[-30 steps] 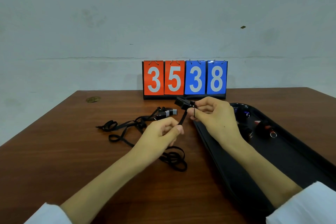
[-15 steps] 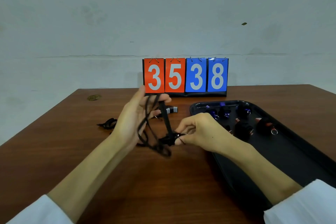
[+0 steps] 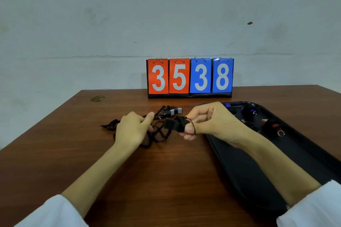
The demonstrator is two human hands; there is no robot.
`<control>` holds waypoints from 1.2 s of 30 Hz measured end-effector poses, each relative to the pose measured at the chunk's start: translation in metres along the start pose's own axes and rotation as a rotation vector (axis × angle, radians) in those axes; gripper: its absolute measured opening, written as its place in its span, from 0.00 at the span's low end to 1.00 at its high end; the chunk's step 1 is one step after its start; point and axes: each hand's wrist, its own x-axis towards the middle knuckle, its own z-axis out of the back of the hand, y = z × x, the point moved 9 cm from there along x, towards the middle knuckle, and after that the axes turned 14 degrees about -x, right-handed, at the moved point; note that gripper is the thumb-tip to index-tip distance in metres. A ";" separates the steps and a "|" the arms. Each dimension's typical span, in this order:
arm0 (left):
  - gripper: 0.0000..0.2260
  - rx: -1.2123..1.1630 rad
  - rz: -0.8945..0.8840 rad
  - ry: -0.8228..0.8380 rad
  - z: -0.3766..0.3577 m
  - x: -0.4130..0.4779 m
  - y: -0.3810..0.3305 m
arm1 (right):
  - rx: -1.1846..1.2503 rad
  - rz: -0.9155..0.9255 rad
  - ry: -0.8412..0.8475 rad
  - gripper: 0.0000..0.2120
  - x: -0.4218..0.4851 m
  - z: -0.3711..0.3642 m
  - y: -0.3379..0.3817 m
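Lowered from its raised pose, my left hand [image 3: 132, 131] grips the black strap tangle [image 3: 156, 135]; my right hand [image 3: 208, 122] pinches its black clip [image 3: 171, 124] between both hands.

Staged recording room, lab-like, not a home. Bare pale plaster wall [image 3: 110, 14], stained and cracked, fills the far side with no decor. Plain brown wood-grain worktop [image 3: 166, 180] pushed up to it. Black flip scoreboard with red and blue number cards [image 3: 190, 77] reading 3538 stands at the far edge, set up like a take counter. Black plastic tray [image 3: 239, 167] on the right holds small sorted parts [image 3: 271, 125]. White coat-like sleeves [image 3: 53, 214] at the near edge.
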 end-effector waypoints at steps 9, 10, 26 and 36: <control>0.28 -0.653 -0.301 0.224 -0.018 -0.041 -0.063 | 0.009 -0.060 -0.075 0.04 0.001 0.008 -0.010; 0.31 -0.689 -0.304 0.295 -0.025 -0.047 -0.067 | 0.008 -0.071 -0.089 0.04 0.001 0.009 -0.012; 0.07 -0.728 -0.181 0.448 -0.053 -0.055 -0.064 | 0.279 -0.192 -0.201 0.10 -0.001 0.018 -0.026; 0.13 -0.705 -0.218 0.405 -0.050 -0.056 -0.065 | 0.097 -0.321 -0.515 0.10 -0.009 0.046 -0.046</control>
